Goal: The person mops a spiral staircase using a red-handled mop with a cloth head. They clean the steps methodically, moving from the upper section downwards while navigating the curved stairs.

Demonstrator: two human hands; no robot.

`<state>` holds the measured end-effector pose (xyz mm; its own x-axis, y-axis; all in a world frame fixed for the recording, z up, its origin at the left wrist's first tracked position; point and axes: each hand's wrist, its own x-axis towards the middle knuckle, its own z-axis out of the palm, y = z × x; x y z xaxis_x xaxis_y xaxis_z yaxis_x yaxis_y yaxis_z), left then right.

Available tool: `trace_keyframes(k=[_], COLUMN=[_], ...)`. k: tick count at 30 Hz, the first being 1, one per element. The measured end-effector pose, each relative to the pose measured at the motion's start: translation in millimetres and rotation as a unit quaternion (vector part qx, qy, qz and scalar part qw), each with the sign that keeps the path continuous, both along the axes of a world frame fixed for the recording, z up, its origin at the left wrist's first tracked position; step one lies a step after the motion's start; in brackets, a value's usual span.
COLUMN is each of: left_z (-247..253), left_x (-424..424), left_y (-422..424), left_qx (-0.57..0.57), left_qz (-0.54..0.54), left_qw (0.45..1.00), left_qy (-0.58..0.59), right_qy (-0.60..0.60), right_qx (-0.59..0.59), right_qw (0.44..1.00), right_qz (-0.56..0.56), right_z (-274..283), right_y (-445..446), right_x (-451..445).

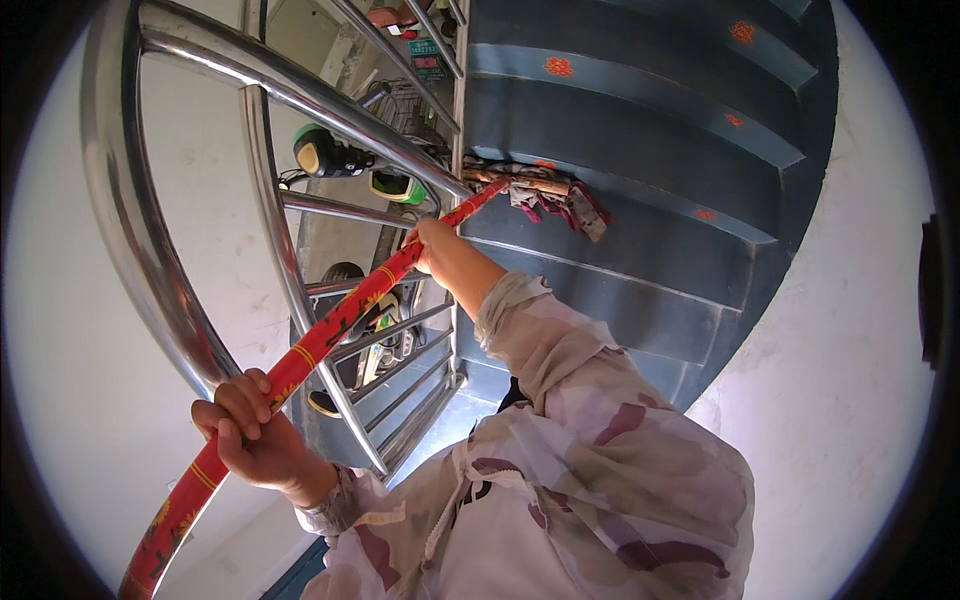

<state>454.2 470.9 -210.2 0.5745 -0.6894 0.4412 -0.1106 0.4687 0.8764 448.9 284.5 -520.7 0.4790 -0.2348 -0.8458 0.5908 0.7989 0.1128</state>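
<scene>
Both of my hands hold a long red mop handle [330, 330] with yellow bands and a flower pattern, running from lower left to upper middle. My left hand [251, 435] grips its near part beside the steel handrail. Farther along, my right hand [429, 244] is closed around it, the fingers partly hidden by the hand. At the far end, the cloth strip mop head [589, 210] with a wooden crosspiece [544, 182] lies on a dark grey stair step [570, 232], at the foot of a riser and close to the railing post.
A stainless steel handrail [300, 86] with bars curves along the left. Beyond the bars, parked electric scooters or bicycles show in part, one with a wire basket [401, 109]. Grey steps [637, 112] with red paper decorations rise ahead. A white wall [855, 315] bounds the right side.
</scene>
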Motion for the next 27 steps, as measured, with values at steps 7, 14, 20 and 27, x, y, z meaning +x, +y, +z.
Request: trace_keyframes(k=[7,14,20,27], left_z=[-14.7,-27.9,-30.2,-50.9], left_x=[19.9,37.8,20.3,-59.3], left_y=[16.7,44.3,47.0,39.0], left_qx=[-0.023,-0.029,-0.018,-0.022], left_qz=[-0.074,-0.091,-0.112,-0.188], left_qw=[0.997,0.993,0.988,0.973], left_qy=[-0.009,0.064,0.102,0.13], right_qy=[-0.06,-0.011,0.037,0.022], right_qx=[-0.029,-0.036,0.004,-0.021], right_qw=[0.996,0.998,0.991,0.983], right_qz=[-0.061,-0.059,-0.126,-0.183], right_z=[-10.7,-2.4,12.2,-9.8], right_y=[24.5,57.9,71.6,89.9], right_x=[-13.4,-45.0,-103.3,-231.4])
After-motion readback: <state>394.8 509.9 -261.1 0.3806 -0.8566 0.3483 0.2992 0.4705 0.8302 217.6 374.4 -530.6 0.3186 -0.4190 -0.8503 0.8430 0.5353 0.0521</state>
